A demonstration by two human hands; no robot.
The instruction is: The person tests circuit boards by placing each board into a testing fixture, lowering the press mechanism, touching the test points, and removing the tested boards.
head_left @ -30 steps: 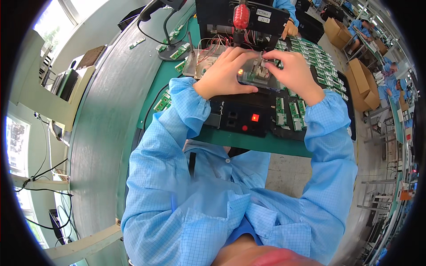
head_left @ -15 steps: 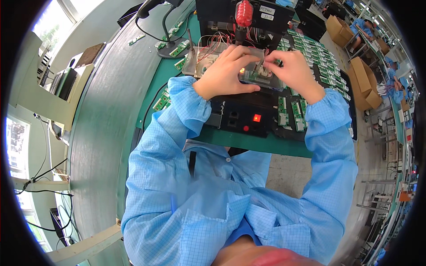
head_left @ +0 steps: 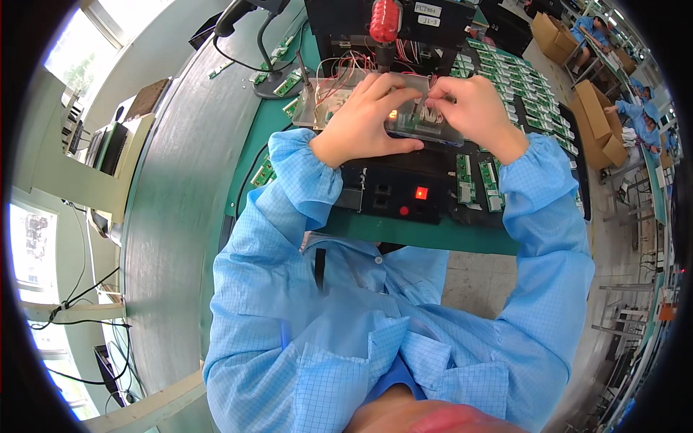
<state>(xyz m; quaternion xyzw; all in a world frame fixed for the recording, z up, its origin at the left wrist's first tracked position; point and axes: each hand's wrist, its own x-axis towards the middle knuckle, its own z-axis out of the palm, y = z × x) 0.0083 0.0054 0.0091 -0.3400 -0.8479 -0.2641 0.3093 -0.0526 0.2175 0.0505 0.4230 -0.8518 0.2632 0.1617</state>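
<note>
My left hand [head_left: 368,119] lies across a clear acrylic test fixture [head_left: 419,123] on top of a black box, fingers curled over a small circuit board seated in it. My right hand [head_left: 473,108] pinches at the right end of that board, by its white connector. An amber light glows between my hands. Red and white wires run from the fixture up to a black press unit with a red knob [head_left: 384,20]. The board itself is mostly hidden under my fingers.
The black control box [head_left: 404,195] with a lit red button sits at the front of the green mat [head_left: 433,234]. Rows of green circuit boards [head_left: 516,79] fill a tray on the right. A gooseneck arm [head_left: 253,43] stands at left. Seated workers and cardboard boxes [head_left: 599,115] lie beyond.
Both hands have stayed on the fixture; the fingers shifted slightly over the board, and an amber light now shows between them.
</note>
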